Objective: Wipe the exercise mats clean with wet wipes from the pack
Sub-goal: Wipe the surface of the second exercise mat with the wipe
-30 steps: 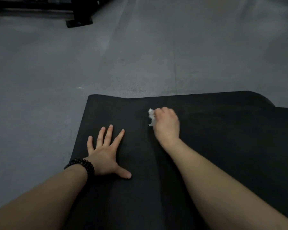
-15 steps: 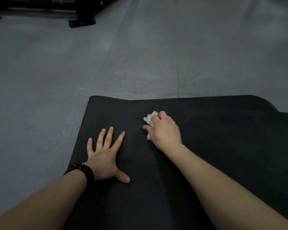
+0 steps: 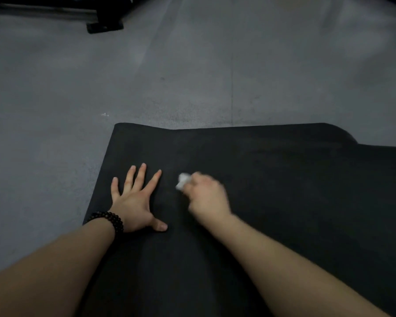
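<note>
Grey gym floor (image 3: 192,65) is carrying a black mat (image 3: 284,191), where the left hand (image 3: 133,207) is lying flat near the mat's left edge, fingers spread. Just beyond, the right hand (image 3: 206,197) is bunching a white wipe (image 3: 183,181) in curled fingers against the mat; overlapping strokes toward its far edge would probably be cleaning best.

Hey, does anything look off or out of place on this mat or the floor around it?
Mostly fine. The black mat does not lie fully flat: its far right corner curls up off the grey floor. A small white scrap lies on the floor beyond the mat's left corner.
</note>
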